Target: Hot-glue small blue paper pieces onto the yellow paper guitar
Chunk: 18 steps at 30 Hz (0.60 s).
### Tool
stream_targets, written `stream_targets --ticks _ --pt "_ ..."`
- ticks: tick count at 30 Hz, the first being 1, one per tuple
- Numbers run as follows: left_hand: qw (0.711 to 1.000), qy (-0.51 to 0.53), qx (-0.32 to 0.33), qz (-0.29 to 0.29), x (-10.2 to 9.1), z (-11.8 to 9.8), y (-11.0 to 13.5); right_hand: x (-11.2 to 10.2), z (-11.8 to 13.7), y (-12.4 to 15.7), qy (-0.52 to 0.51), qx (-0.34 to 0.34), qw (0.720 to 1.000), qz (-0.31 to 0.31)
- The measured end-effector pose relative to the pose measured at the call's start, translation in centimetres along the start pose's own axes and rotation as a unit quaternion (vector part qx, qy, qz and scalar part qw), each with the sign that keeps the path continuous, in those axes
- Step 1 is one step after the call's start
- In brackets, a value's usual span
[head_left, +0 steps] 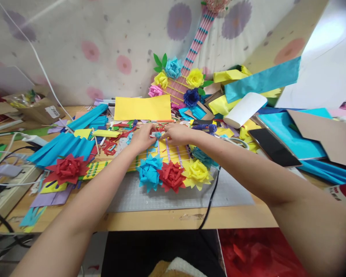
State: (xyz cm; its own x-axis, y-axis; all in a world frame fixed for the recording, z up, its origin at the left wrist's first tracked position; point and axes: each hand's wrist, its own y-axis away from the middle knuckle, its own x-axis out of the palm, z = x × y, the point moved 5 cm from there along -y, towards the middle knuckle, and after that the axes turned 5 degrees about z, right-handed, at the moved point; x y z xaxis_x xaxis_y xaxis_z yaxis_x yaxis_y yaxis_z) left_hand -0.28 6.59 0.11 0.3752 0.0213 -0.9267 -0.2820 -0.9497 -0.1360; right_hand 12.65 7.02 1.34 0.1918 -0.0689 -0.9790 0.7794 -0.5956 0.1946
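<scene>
A yellow paper guitar (175, 153) with purple strips and white strings lies on the table in front of me. Along its near edge sit a blue paper flower (150, 173), a red paper flower (173, 177) and a yellow paper flower (196, 173). Over the guitar's far edge my left hand (144, 137) is closed, its fingertips at a small blue paper piece (158, 135). From the other side my right hand (177, 134), fingers curled, pinches at the same piece. Another red flower (68, 169) lies at the neck's left end.
A grey cutting mat (178, 202) lies under the guitar. Behind are yellow paper (142, 108) and a pink paper guitar (194, 50). To the right are a phone (273, 146), a white device (245, 109) and a blue glue gun (204, 127). A black cable (212, 198) crosses the front edge.
</scene>
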Motion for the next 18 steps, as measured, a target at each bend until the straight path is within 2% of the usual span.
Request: stream_targets --ticks 3,10,18 --pt "1.0 -0.005 -0.012 0.0 0.0 0.0 -0.1 -0.1 0.0 0.0 -0.003 0.002 1.0 0.006" --pt "0.999 -0.042 0.019 -0.001 -0.1 -0.3 -0.2 -0.9 0.3 0.6 -0.009 0.011 1.0 0.011" --pt "0.999 -0.042 0.022 0.003 -0.1 -0.4 -0.2 -0.9 0.3 0.3 -0.015 0.001 1.0 0.006"
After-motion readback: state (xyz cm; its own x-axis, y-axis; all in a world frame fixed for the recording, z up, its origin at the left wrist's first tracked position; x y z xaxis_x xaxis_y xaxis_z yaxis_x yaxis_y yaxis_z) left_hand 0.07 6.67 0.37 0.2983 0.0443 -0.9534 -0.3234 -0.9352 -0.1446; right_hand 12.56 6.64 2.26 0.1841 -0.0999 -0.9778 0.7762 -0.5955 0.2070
